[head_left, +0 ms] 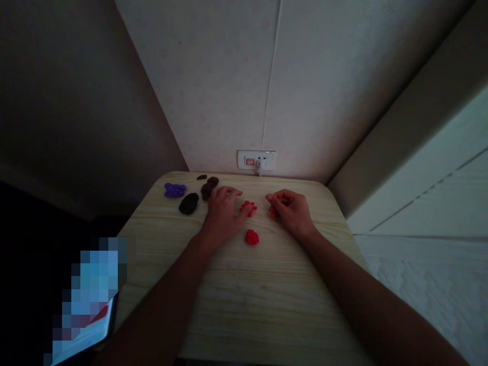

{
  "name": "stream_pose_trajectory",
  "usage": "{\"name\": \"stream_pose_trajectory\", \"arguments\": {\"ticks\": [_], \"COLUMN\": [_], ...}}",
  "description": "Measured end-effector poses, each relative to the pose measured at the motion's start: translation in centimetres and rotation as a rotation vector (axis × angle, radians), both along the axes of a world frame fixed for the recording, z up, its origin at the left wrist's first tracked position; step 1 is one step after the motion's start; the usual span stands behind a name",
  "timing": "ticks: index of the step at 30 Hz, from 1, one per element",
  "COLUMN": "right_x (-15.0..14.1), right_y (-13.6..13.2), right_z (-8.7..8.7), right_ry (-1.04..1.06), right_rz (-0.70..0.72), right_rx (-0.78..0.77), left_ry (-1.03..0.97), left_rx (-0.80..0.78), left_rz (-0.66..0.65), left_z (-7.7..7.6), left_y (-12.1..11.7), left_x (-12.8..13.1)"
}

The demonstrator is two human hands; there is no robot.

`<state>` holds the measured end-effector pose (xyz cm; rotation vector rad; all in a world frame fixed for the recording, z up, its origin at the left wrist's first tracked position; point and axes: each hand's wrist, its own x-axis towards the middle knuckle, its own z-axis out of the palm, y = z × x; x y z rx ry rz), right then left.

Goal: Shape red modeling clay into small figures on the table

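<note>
My left hand [224,212] hovers over or rests on the table with its fingers apart; its thumb reaches over a ring of small red clay pieces [249,204]. To the right, my right hand [292,209] is closed, thumb pressed to the curled fingers. Whatever sits in that pinch is too small to make out. Some red clay bits [272,212] show at the edge of the right fingers, and I cannot tell whether they are held. Between my forearms lies a larger red clay lump [251,237].
Left of my hands on the wooden table [267,305] are a purple clay lump [174,190], a black one [189,204] and brown ones [208,190]. A wall socket [256,160] with a plug is behind. A lit screen [91,325] stands at lower left.
</note>
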<state>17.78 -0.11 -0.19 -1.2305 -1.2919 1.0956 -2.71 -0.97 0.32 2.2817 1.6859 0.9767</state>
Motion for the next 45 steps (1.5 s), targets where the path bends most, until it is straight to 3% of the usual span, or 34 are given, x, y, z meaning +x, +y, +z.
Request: {"name": "stream_pose_trajectory", "arguments": {"ticks": [18, 23, 31, 36, 45], "right_x": [0.0, 0.1, 0.0, -0.1, -0.4], "right_y": [0.0, 0.3, 0.3, 0.2, -0.1], "right_z": [-0.1, -0.3, -0.4, -0.1, 0.9], "right_ry": [-0.009, 0.052, 0.151, 0.124, 0.126], "right_rz": [0.025, 0.005, 0.051, 0.094, 0.088], "right_rx": [0.008, 0.025, 0.009, 0.045, -0.05], "left_ry": [-0.106, -0.348, -0.999, -1.065, -1.111], "left_rx": [-0.099, -0.091, -0.246, -0.239, -0.235], "left_rz": [0.021, 0.029, -0.008, -0.02, -0.057], "left_z": [-0.1, 0.6, 1.3, 1.5, 1.5], "left_y": [0.0, 0.2, 0.7, 0.4, 0.1], "left_x": [0.7, 0.6, 1.0, 1.4, 1.9]}}
